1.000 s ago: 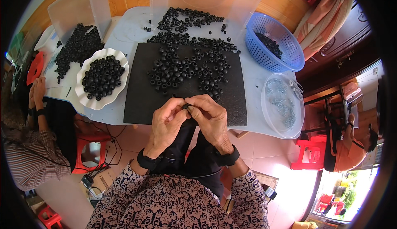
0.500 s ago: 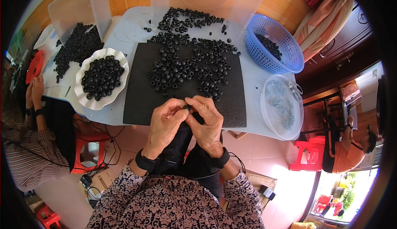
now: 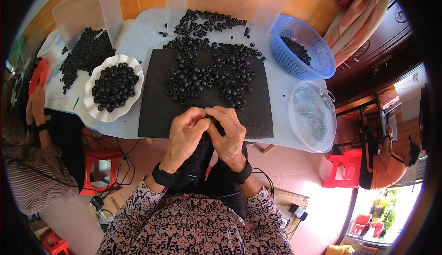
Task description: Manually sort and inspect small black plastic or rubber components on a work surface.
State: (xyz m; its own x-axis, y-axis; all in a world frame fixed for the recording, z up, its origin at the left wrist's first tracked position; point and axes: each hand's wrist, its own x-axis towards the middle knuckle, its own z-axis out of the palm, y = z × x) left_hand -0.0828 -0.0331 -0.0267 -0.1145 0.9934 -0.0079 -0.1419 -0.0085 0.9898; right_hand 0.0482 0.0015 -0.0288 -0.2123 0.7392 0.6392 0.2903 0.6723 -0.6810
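Over the near edge of a black mat [image 3: 154, 112], my left hand [image 3: 186, 133] and my right hand [image 3: 228, 133] meet, with thumbs and forefingers pinched together at the tips. Between them they hold a small black bead, seen half a second ago and now almost covered by the fingers. Loose black beads [image 3: 195, 77] with holes through them lie scattered on the mat just beyond my fingertips. To the left, a white scalloped dish [image 3: 94, 110] holds a heap of similar beads.
A blue perforated basket [image 3: 317, 64] with black beads and a clear round tray [image 3: 299, 140] of pale blue bits stand to the right. Translucent bins [image 3: 85, 13] line the back. Another person's hands [image 3: 37, 105] are at the far left, beside a red object [image 3: 38, 77].
My fingertips have closed further over the black bead, which is now mostly hidden. Both hands stay in nearly the same place; the view has shifted slightly.
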